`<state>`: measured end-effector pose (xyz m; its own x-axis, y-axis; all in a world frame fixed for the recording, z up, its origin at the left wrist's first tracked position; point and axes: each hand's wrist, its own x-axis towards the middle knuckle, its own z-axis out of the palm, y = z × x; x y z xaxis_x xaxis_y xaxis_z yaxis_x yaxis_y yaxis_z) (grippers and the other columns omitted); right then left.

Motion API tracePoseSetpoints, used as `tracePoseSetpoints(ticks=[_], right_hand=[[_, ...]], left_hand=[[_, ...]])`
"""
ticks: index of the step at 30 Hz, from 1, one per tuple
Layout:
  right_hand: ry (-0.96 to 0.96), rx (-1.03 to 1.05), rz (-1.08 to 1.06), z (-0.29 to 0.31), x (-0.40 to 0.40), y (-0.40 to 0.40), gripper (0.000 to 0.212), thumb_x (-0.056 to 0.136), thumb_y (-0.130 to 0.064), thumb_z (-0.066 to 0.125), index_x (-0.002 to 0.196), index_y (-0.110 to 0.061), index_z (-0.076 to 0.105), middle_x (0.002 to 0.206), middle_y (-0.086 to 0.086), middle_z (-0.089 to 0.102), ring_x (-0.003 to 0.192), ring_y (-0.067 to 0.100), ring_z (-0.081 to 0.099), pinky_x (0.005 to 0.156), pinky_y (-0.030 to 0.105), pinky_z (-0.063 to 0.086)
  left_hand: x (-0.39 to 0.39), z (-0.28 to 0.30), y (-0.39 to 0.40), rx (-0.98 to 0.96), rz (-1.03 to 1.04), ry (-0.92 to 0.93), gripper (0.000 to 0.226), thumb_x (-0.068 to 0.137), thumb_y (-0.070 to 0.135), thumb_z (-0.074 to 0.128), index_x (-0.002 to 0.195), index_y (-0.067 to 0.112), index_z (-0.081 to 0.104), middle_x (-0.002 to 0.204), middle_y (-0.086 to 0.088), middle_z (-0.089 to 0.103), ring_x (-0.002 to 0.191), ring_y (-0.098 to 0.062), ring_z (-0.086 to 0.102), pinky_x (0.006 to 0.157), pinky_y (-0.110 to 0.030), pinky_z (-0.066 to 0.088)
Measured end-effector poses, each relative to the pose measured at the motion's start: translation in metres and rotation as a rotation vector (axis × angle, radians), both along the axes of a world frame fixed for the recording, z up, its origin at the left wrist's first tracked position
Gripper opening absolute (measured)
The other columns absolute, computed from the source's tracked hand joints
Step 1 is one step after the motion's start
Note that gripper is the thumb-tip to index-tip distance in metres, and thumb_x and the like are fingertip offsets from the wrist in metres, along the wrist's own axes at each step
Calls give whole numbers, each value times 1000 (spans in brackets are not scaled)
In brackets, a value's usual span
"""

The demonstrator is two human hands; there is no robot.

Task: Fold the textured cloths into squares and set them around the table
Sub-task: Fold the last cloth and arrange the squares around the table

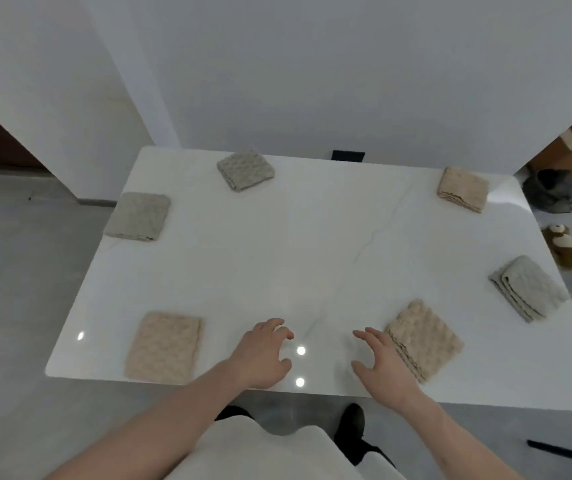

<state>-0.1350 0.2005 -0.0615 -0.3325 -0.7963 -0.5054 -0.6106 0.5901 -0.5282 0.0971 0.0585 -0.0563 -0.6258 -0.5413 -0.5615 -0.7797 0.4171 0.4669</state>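
Six folded cloths ring the white surface (312,237), the nearest right one, a beige cloth (424,341), just beside the right hand (386,365). Left hand (265,355) and right: open, empty (fingers spread). Step: final placement; next, probably straightening.

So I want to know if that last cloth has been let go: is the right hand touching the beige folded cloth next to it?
Cannot tell. In the head view the right hand overlaps the left edge of the beige folded cloth, with no gap showing, but the hand may be hovering above it.
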Motion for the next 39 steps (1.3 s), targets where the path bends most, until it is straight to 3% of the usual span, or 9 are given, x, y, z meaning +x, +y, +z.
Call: tracePoseSetpoints(ticks=[3,8,12,16,22,26,30,34,39], right_hand=[[-1,8,40,-5,-53,24,59,91,-25,64,146,-27,45,157,-5,29,142,15,36,112,26,31],[54,68,140,2,-122,42,57,90,-21,62,145,-26,47,156,-4,31,133,19,47,98,25,38],[112,126,173,-4,-157,39,61,86,-24,60,146,-27,47,159,2,30,141,29,36,115,37,32],[136,248,189,-11,-179,35,67,84,-23,57,150,-30,41,164,7,18,149,33,20,120,40,24],[98,318,154,-21,-198,37,62,85,-23,61,145,-30,46,165,9,16,153,27,12,121,39,23],[31,310,173,-24,-211,39,66,88,-24,61,150,-24,40,165,9,18,155,20,7,120,34,23],[-12,336,186,-25,-217,51,72,89,-19,57,155,-19,30,162,9,22,149,25,25,118,32,26],[-39,376,202,-25,-214,76,75,88,-18,54,156,-22,24,153,12,27,132,31,46,107,31,40],[-159,373,228,-28,-223,109,82,89,-30,60,158,-33,17,141,4,36,106,18,58,90,26,46]], left_hand=[[-41,-2,38,38,100,-34,55,94,36,56,147,27,43,164,3,21,147,-21,27,119,-38,26],[-101,7,95,83,172,-7,55,93,33,55,146,28,43,163,6,20,147,-19,26,117,-35,27],[-123,4,120,109,169,-22,55,93,34,54,146,29,43,162,9,21,145,-17,28,116,-33,29],[-131,-5,122,127,135,-45,55,93,32,54,147,29,43,162,9,20,145,-18,28,116,-33,29],[-156,-20,114,181,126,-53,57,93,34,54,148,26,42,162,4,21,145,-21,28,117,-35,30],[-179,-24,116,242,146,-36,60,92,34,54,150,28,39,163,5,19,144,-21,29,115,-35,33],[-204,-26,127,325,197,-13,71,92,35,56,157,35,28,168,5,9,152,-21,19,120,-34,26],[-229,-28,137,358,298,45,73,90,33,62,155,41,32,169,5,1,154,-20,18,118,-30,27],[-249,-37,148,351,347,49,68,88,32,64,151,40,41,169,3,6,154,-20,17,122,-32,22]])
